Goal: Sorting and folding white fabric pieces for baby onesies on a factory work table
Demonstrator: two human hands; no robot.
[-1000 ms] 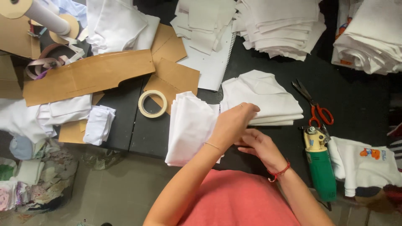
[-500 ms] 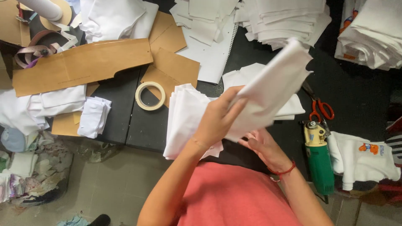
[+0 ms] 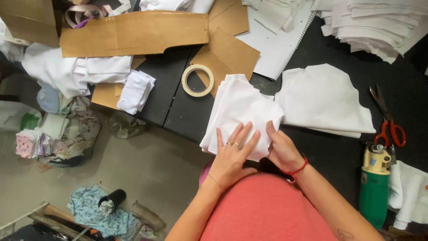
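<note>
White cloth stack (image 3: 238, 111) was laid at the black table's (image 3: 178, 89) near edge | left hand (image 3: 232, 154) was pressed flat on it, fingers spread | right hand (image 3: 281, 149) was pinched on its right edge | tape roll (image 3: 197, 80) just beyond | second cloth pile (image 3: 323, 100) touching at right.

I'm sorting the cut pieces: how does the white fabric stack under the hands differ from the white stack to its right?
The near white fabric stack lies under both hands, left hand flat on it, right hand at its edge; the right-side white fabric stack lies untouched. The near one overhangs the black table edge; the other rests fully on it. Both are plain white.
</note>
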